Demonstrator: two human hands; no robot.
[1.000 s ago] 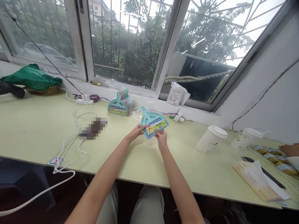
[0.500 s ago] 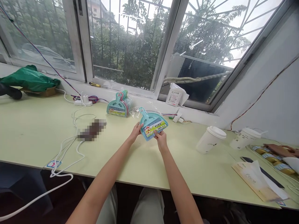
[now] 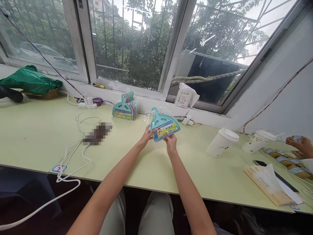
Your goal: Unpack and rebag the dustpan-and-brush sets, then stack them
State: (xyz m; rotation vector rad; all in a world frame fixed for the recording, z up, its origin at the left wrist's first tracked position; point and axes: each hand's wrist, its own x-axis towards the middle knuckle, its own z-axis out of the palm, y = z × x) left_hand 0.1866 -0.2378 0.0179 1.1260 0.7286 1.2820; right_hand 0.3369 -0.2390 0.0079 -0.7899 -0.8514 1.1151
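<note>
Between both hands I hold a light-blue dustpan set (image 3: 162, 119) in clear plastic wrap, its handle tilted up and a yellow-green label along its lower part. My left hand (image 3: 146, 137) grips its left edge. From below, my right hand (image 3: 170, 142) pinches the bottom edge near the label, thumb on the front. Loose clear film sticks out by the handle. Behind it to the left, a row of similar dustpan sets (image 3: 123, 109) in blue, red and green stands upright against the wall under the window.
White cables (image 3: 79, 143) run over the left of the table beside a blurred dark object (image 3: 97, 133). Two white paper cups (image 3: 222, 143) stand at right, near a tissue pack (image 3: 266, 184). At far right another person's hand (image 3: 303, 147) holds an item above a tray of packaged food.
The dustpan set has shifted slightly right and up in the picture, still in both my hands. The other person's hand has lifted a packaged item from the tray.
</note>
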